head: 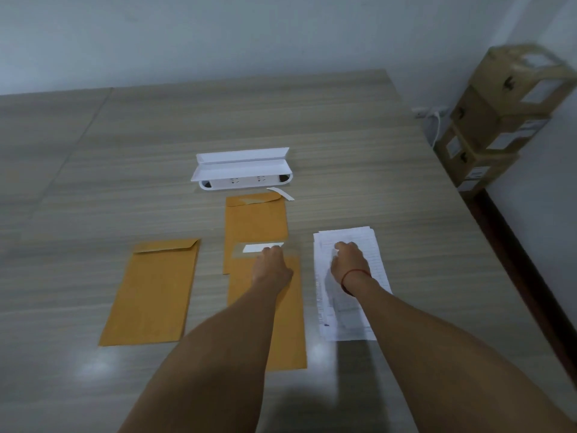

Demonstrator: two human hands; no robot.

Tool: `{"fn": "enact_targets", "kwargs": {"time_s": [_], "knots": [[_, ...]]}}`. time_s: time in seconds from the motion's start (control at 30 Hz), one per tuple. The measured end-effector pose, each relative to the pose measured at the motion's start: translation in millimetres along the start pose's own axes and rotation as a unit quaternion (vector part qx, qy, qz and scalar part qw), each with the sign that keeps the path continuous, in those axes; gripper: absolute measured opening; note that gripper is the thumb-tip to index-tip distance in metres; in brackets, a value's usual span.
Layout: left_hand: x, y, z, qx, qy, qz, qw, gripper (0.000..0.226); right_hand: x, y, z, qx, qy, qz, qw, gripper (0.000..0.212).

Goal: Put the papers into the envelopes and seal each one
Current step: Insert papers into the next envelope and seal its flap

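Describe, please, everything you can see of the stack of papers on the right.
The stack of papers is white lined sheets, loosely piled with edges offset, flat on the wood-grain table, long side running away from the person, right of the nearest envelope without touching it. The right hand rests on its far half, fingers bent; whether they pinch a sheet is unclear.

One head-worn view looks forward and down across the table (327, 126), fairly near, seemingly tilted
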State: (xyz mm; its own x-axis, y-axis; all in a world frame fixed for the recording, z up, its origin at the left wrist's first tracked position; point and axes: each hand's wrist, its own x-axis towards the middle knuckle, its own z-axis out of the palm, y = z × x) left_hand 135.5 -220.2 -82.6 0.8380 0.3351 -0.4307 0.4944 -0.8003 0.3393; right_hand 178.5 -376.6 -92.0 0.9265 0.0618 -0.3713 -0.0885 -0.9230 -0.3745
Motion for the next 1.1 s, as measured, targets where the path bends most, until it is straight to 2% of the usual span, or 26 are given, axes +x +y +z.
{"fn": "enact_targets", "kwargs": {"time_s": [0.17,0.3,0.4,0.53,0.67,0.8,0.87,0.97,1.1], "knots": [[-7.9,48.7,30.5,-0.100,-0.046,-0.001,0.994,0.042,-4.8,54.5,-12.8,0.022,-0.018,0.110,0.994,0.032],[-14.2,61.9,51.2,-0.148,-0.067,-0.016,0.987,0.054,-8.2,68.5,-10.9,0.038,0.015,0.135,0.990,0.042],[-16.2,66.1,57.2,-0.171,-0.055,-0.037,0.983,0.044,-9.1,74.0,-10.0,0.054,0.041,0.152,0.986,0.048],[-17.6,70.1,59.1,-0.212,-0.070,-0.049,0.973,0.052,-11.1,78.2,-8.7,0.058,0.062,0.183,0.979,0.067],[-17.2,71.9,58.6,-0.245,-0.072,-0.051,0.965,0.027,-10.6,77.5,-9.7,0.062,0.051,0.199,0.977,0.076],[-17.7,70.9,60.1,-0.304,-0.024,-0.032,0.952,0.016,-10.4,75.9,-8.9,0.066,0.043,0.207,0.975,0.087],[-14.5,68.2,64.0,-0.304,-0.017,-0.029,0.952,0.029,-8.7,74.7,-7.5,0.090,0.028,0.208,0.974,0.088],[-12.7,65.8,67.2,-0.299,-0.019,-0.032,0.954,0.030,-8.4,70.9,-5.6,0.111,0.004,0.197,0.974,0.076],[-12.4,63.2,68.3,-0.280,-0.023,-0.028,0.959,0.042,-11.4,65.6,-3.2,0.101,0.038,0.192,0.975,0.080]]}}
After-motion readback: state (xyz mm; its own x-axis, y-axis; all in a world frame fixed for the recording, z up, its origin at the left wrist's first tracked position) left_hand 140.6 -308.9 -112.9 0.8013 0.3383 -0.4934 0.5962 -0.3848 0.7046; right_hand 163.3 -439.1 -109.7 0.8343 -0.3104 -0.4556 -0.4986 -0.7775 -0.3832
